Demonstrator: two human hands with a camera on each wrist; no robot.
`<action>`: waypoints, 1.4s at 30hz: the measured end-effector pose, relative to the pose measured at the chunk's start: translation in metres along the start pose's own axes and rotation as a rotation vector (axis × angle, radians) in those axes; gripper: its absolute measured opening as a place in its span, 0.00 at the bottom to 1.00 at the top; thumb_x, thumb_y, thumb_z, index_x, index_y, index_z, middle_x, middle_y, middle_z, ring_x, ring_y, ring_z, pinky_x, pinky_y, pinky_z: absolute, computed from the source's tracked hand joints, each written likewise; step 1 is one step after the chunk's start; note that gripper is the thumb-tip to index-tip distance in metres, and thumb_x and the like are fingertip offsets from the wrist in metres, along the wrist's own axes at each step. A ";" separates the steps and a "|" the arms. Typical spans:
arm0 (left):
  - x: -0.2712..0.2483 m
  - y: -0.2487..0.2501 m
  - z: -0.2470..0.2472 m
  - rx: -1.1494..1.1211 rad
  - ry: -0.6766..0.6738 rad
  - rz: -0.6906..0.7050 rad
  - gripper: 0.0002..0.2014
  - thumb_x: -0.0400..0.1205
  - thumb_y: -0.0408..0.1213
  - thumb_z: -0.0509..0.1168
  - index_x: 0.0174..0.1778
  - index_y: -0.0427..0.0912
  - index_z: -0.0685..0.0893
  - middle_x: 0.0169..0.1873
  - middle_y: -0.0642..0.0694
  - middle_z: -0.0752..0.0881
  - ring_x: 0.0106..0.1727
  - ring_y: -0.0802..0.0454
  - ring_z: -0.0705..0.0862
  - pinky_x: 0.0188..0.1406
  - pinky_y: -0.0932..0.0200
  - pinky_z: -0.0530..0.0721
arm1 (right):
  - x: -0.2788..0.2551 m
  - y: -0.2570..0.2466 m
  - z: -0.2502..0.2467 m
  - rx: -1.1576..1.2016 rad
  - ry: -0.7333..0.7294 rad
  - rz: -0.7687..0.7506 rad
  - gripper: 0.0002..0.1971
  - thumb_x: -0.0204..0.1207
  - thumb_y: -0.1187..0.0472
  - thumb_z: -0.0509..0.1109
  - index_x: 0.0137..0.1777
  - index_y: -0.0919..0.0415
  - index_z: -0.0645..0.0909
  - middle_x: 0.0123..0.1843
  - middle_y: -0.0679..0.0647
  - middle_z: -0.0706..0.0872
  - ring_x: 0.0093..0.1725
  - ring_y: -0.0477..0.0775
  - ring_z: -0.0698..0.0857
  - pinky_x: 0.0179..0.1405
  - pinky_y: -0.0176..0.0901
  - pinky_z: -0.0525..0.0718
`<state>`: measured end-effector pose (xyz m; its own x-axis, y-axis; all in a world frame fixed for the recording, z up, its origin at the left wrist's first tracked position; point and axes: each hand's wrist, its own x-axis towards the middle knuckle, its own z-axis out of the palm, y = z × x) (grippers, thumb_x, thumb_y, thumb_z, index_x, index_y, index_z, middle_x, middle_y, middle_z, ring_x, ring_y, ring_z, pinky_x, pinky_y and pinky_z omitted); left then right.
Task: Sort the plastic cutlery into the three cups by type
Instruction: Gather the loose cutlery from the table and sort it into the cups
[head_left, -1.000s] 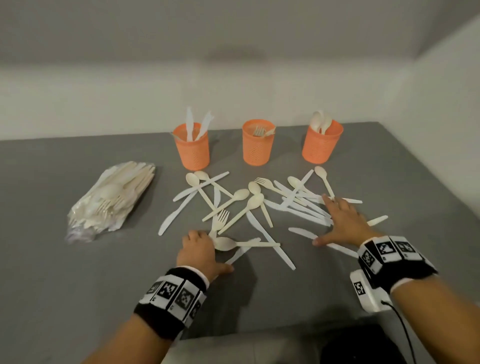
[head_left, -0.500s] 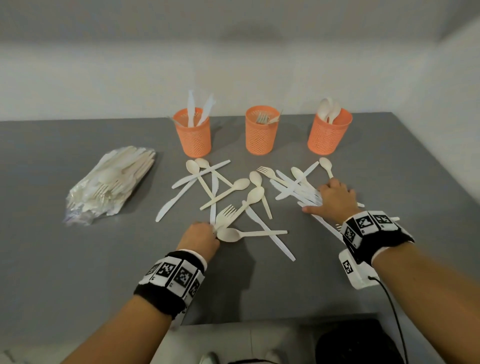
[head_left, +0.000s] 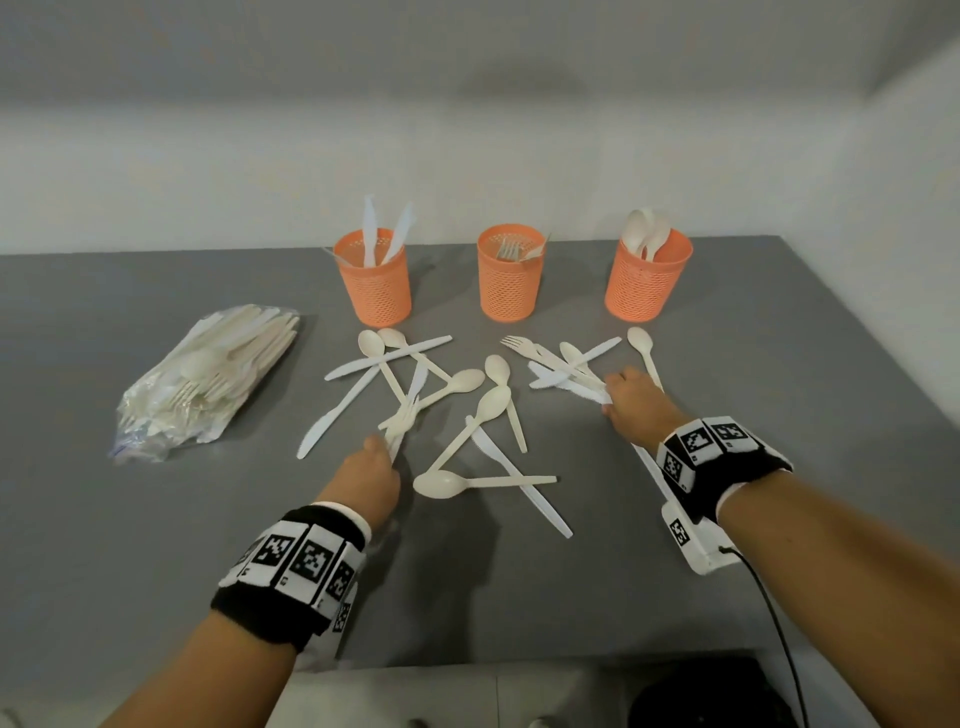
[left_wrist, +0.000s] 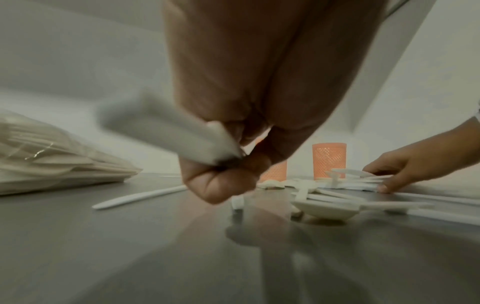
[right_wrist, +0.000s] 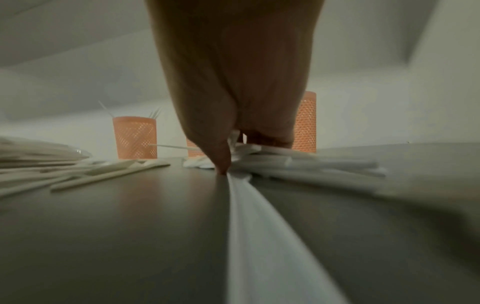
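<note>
Three orange mesh cups stand in a row at the back: the left cup (head_left: 374, 280) holds knives, the middle cup (head_left: 511, 283) forks, the right cup (head_left: 647, 283) spoons. Loose white knives, forks and cream spoons (head_left: 493, 405) lie scattered in front of them. My left hand (head_left: 382, 449) grips the handle of a fork (head_left: 404, 421), tines pointing away; the handle (left_wrist: 166, 131) looks blurred in the left wrist view. My right hand (head_left: 615, 397) curls over a bunch of knives (head_left: 561, 379), thumb (right_wrist: 221, 160) down on the table and fingers on top.
A clear plastic bag of spare cutlery (head_left: 208, 379) lies at the left on the grey table (head_left: 156, 545). Walls stand close behind and to the right. The table's front edge runs just below my forearms.
My left hand has closed on the fork and raised it off the pile. My right hand went from flat to curled, sliding left over the knives.
</note>
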<state>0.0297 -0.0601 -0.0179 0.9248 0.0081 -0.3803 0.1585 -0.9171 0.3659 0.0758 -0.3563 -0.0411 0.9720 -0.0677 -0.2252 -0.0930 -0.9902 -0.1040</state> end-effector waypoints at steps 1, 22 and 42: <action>-0.001 0.002 -0.001 -0.014 0.006 0.008 0.12 0.84 0.26 0.50 0.61 0.27 0.68 0.55 0.27 0.81 0.53 0.32 0.80 0.44 0.54 0.70 | 0.001 0.000 0.001 -0.037 0.005 -0.027 0.15 0.82 0.63 0.60 0.65 0.71 0.71 0.66 0.67 0.74 0.65 0.65 0.75 0.64 0.51 0.72; -0.002 0.050 -0.010 -0.400 0.231 0.244 0.16 0.85 0.38 0.53 0.31 0.42 0.64 0.26 0.48 0.70 0.27 0.53 0.68 0.25 0.59 0.63 | 0.003 -0.021 -0.078 0.097 -0.247 -0.091 0.07 0.85 0.59 0.53 0.55 0.60 0.70 0.50 0.54 0.77 0.47 0.53 0.78 0.52 0.44 0.76; 0.039 0.101 -0.002 -1.271 -0.125 -0.071 0.14 0.71 0.48 0.67 0.39 0.40 0.84 0.33 0.42 0.86 0.38 0.44 0.85 0.46 0.52 0.83 | -0.071 -0.125 -0.050 0.579 -0.083 -0.247 0.33 0.76 0.66 0.64 0.80 0.64 0.55 0.75 0.61 0.67 0.72 0.62 0.73 0.69 0.50 0.73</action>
<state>0.0825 -0.1520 0.0061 0.8732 -0.0601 -0.4837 0.4874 0.1085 0.8664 0.0291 -0.2340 0.0359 0.9617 0.1877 -0.1996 0.0078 -0.7470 -0.6648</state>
